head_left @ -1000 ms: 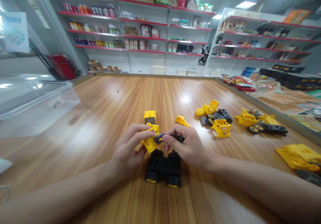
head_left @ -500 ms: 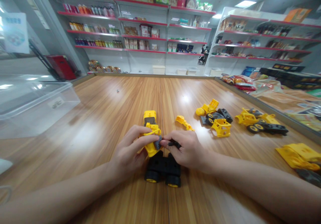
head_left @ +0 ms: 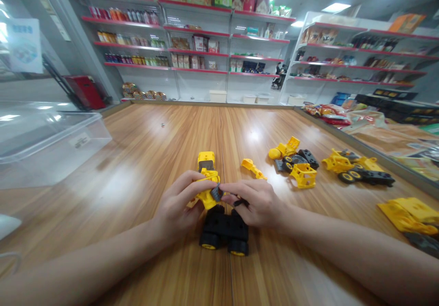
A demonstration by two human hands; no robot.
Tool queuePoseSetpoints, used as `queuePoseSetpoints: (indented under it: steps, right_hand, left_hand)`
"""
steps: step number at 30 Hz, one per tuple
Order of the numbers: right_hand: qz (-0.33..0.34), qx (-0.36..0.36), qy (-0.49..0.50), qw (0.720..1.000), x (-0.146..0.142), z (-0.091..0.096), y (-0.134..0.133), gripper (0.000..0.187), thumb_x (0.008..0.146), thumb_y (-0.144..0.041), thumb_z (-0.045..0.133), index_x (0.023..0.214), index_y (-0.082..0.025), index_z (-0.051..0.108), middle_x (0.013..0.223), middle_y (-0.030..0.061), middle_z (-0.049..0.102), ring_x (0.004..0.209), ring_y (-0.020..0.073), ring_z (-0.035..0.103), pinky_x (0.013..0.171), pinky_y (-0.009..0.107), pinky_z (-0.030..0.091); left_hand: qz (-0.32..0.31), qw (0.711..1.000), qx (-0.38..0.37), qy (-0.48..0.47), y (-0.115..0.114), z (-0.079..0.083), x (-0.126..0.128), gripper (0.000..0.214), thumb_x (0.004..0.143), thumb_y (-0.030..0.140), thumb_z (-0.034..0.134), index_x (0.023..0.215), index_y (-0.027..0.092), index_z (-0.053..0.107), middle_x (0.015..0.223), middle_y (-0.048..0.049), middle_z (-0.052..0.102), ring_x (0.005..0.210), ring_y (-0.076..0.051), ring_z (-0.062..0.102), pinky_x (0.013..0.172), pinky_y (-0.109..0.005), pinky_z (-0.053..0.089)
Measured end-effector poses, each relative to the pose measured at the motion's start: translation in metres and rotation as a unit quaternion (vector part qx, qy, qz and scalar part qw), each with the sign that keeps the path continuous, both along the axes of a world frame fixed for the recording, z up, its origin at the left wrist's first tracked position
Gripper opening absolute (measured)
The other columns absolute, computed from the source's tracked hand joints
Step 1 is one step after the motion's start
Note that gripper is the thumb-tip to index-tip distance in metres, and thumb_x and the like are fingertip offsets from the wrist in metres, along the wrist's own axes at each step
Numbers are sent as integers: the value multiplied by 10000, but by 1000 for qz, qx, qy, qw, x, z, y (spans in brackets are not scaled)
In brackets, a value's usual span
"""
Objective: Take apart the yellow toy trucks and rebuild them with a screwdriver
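Observation:
My left hand (head_left: 183, 198) is closed around a yellow toy vehicle part (head_left: 208, 198), which has a small grey piece (head_left: 216, 192) on its right side. My right hand (head_left: 257, 201) pinches at that grey piece with its fingertips, and a small black part (head_left: 241, 202) is tucked in its fingers. Just below both hands, a black toy chassis (head_left: 224, 228) with yellow-hubbed wheels stands on the table. Beyond the left hand lies a yellow cab-like part (head_left: 206, 160). A yellow arm piece (head_left: 254, 168) rests beyond the right hand.
Partly built yellow and black toy vehicles (head_left: 297, 159) lie to the right, with another group (head_left: 358, 166) farther over and a yellow part (head_left: 411, 212) near the right edge. A clear plastic bin (head_left: 78, 146) is at left. Stocked shelves stand behind the wooden table (head_left: 164, 146).
My right hand's fingers have shifted slightly at the grey piece, and less of the black part shows. The grey piece looks turned a little. The chassis stays under the hands.

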State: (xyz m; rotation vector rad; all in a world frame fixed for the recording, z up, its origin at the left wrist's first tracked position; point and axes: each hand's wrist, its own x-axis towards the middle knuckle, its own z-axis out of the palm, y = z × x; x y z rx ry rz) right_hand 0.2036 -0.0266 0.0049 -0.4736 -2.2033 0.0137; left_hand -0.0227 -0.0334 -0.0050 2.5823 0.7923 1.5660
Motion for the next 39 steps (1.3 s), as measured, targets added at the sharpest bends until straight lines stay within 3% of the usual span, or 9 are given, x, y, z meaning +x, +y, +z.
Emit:
queuePoseSetpoints:
  steps: [5, 15, 25, 34, 39]
  right_hand:
    - [1, 16, -8, 1000, -3, 0, -3, 117, 925, -201, 579, 1019, -153, 630, 702, 24, 677, 572, 111, 607, 505, 215, 441]
    - [-21, 20, -7, 1000, -3, -3, -3, 77, 929, -222, 575, 956, -165, 619, 671, 9, 653, 552, 112, 584, 507, 227, 423]
    - [-8, 46, -36, 998, 2, 1, 1, 282, 856, -59, 496, 1087, -172, 611, 755, 26, 674, 629, 125, 606, 530, 224, 453]
    - [0, 96, -48, 994, 7, 5, -1, 288, 855, -94, 521, 1102, -176, 643, 740, 13, 669, 587, 115, 580, 509, 235, 429]
    - [26, 81, -41, 996, 5, 5, 0, 273, 858, -96, 547, 1106, -155, 645, 764, 23, 691, 601, 116, 615, 498, 223, 448]
  left_hand:
    - [6, 1000, 8, 21, -1, -2, -1, 395, 811, -9, 574, 1142, 197, 639, 974, -80, 629, 884, -172, 641, 757, -284, 568]
    - [12, 999, 11, 30, 0, -2, -2, 394, 827, 12, 566, 1165, 203, 638, 969, -78, 644, 876, -173, 654, 758, -290, 576]
    - [-7, 1000, -6, 18, 0, 1, -1, 410, 831, -24, 539, 1158, 207, 630, 987, -83, 626, 904, -172, 632, 756, -300, 567]
    - [-20, 1000, -12, 4, 0, -1, -2, 428, 822, -27, 544, 1160, 222, 627, 1015, -81, 609, 925, -171, 623, 748, -285, 568]
    - [-23, 1000, -8, 2, 0, -2, -2, 464, 802, -59, 547, 1178, 201, 626, 1035, -89, 597, 950, -177, 619, 778, -300, 557]
